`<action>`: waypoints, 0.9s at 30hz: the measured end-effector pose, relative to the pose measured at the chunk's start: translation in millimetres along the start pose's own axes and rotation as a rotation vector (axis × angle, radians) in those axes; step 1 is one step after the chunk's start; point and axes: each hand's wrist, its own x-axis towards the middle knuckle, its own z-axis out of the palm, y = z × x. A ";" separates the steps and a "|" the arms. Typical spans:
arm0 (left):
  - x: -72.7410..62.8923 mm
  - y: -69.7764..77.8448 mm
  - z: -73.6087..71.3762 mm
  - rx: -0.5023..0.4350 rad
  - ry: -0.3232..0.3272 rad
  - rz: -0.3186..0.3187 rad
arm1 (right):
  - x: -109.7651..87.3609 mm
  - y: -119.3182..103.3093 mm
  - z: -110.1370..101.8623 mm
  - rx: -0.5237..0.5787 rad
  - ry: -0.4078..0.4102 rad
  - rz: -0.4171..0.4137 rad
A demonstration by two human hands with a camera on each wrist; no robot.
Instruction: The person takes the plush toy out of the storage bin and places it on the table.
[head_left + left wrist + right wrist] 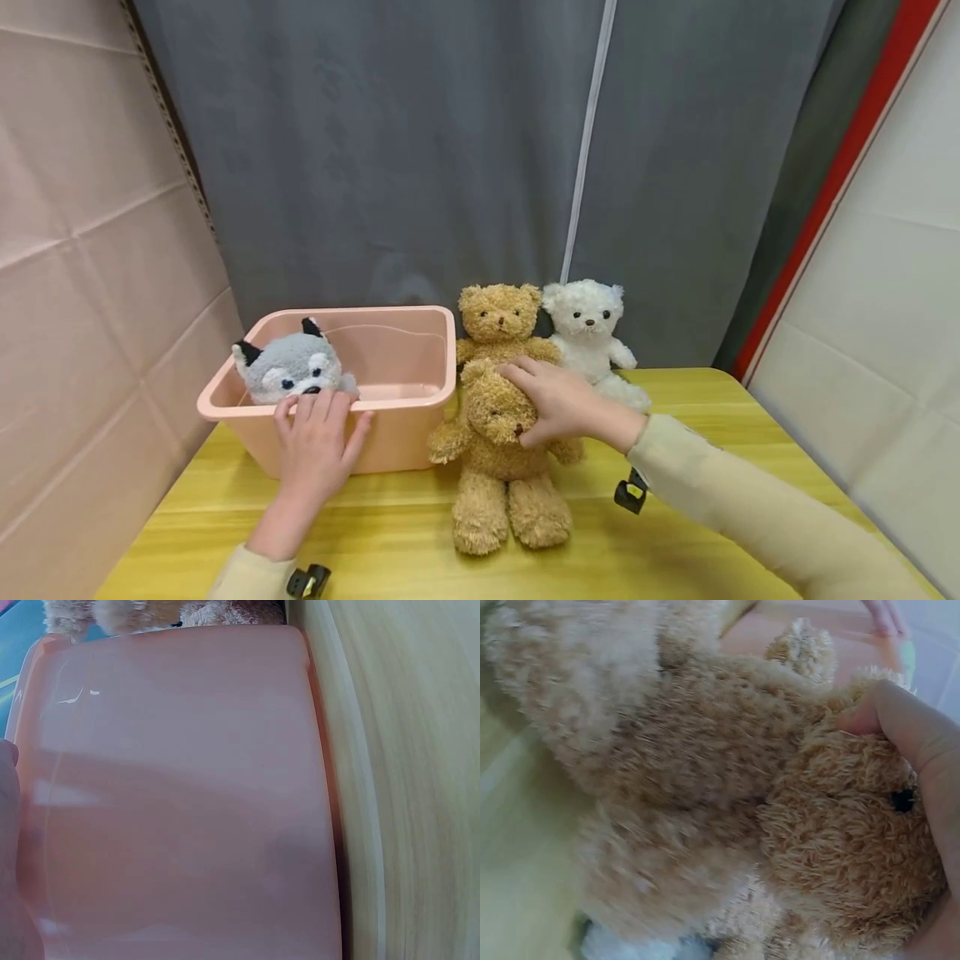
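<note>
Golden-brown plush bear (495,457): right hand (561,403) grips head; left hand (315,446) apparently grips rectangular pink plastic bin (405,437) by rim, fingertips hidden.

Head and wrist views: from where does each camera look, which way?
Head: head-worn, forward and down at pink bin and front bear; left hand, right hand show.
Left wrist: on that wrist, toward the bin's wall; hand at left edge.
Right wrist: on that wrist, toward the bear; both hands partly show.
Head and right wrist share the bear.
</note>
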 end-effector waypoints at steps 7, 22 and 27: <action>1.9 -0.3 -1.1 0.012 -0.021 0.005 | 3.1 1.9 6.7 0.027 -0.002 0.028; -0.1 2.5 -5.3 0.006 -0.035 -0.017 | 8.2 21.8 2.6 0.136 -0.011 0.062; 1.2 2.1 -5.0 0.009 -0.037 -0.012 | 10.9 25.7 4.1 0.140 0.017 0.060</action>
